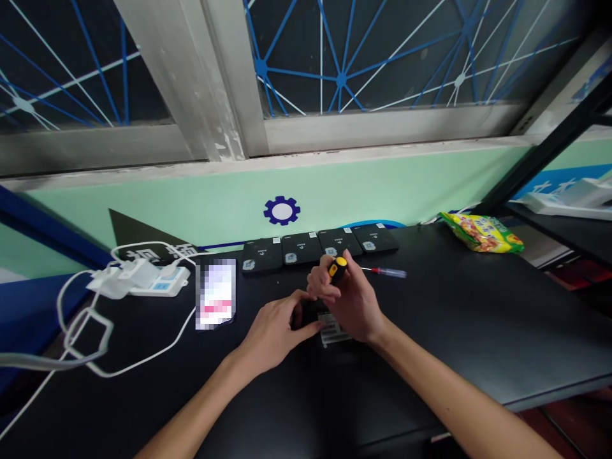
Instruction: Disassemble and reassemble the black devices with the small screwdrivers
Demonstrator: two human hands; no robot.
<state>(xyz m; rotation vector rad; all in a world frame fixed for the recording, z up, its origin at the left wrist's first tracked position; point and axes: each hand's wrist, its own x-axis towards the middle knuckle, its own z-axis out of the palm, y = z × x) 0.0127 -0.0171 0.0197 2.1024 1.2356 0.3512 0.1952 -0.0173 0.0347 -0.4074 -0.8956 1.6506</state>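
With its tip hidden, the yellow-black screwdriver [339, 268] clamped in the right grip [356, 306] is probably turning a screw, needing steady pressure while the left grip [275, 328] clasps the dark device [312, 311].

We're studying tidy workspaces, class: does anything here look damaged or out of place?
The window frame's upright looks scuffed, with pale, patchy marks near its foot. At far left, a white cable sprawls untidily in loops.
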